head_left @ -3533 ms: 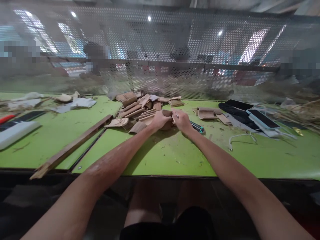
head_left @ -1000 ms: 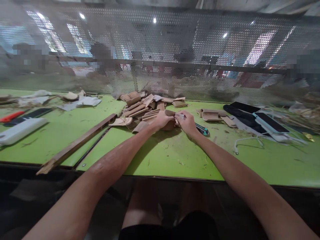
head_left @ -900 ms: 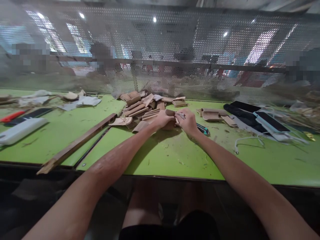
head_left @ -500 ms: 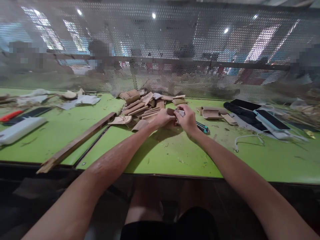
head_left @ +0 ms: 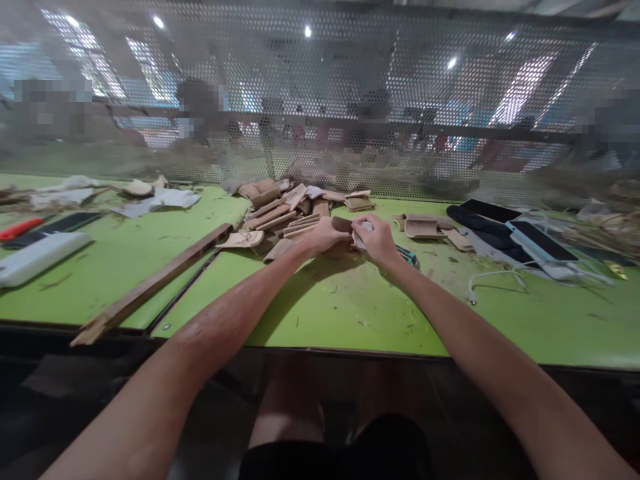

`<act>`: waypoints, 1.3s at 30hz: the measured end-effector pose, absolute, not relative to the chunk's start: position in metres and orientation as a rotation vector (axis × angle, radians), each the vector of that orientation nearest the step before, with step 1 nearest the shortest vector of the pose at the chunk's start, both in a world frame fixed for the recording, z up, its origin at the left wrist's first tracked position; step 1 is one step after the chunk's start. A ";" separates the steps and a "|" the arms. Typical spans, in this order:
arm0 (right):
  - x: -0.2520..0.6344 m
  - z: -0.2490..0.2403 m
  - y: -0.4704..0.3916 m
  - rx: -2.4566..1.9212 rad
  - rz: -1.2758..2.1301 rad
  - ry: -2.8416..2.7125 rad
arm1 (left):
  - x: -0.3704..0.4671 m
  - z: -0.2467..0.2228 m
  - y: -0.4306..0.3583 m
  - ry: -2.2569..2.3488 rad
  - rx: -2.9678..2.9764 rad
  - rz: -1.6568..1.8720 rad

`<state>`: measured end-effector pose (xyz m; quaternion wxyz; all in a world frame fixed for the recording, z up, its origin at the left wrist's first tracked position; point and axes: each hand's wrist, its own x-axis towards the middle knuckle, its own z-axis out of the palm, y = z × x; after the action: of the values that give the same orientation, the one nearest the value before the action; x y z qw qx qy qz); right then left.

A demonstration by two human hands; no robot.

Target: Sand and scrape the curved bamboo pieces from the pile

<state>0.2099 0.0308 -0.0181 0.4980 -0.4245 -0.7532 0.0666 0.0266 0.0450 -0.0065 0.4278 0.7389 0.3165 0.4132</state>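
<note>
My left hand (head_left: 326, 235) is closed on a brown curved piece (head_left: 342, 225) above the green table (head_left: 345, 313). Close beside it, my right hand (head_left: 376, 235) pinches a whitish piece (head_left: 363, 232), which looks like paper or cloth, against the brown piece's right side. Behind and left of my hands lies a pile of brown curved pieces (head_left: 270, 215). A green and black cutter (head_left: 408, 256) is partly hidden under my right wrist.
A long wooden strip (head_left: 160, 277) lies at the left, near a white box-like object (head_left: 45, 257) and a red-handled tool (head_left: 21, 229). Phones (head_left: 543, 241) and a white cable (head_left: 495, 272) lie right. A perforated screen (head_left: 320, 87) stands behind.
My right hand has shifted slightly, and more of the whitish piece shows between its fingers. My left hand keeps its hold on the brown piece.
</note>
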 end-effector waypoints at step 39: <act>0.199 -0.013 0.022 -1.105 0.266 -1.697 | 0.027 -0.004 0.042 0.858 1.864 1.029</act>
<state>0.1987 0.0221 -0.0134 0.5224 -0.4614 -0.7085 0.1109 0.0272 0.0417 -0.0042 0.4105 0.7404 0.3409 0.4088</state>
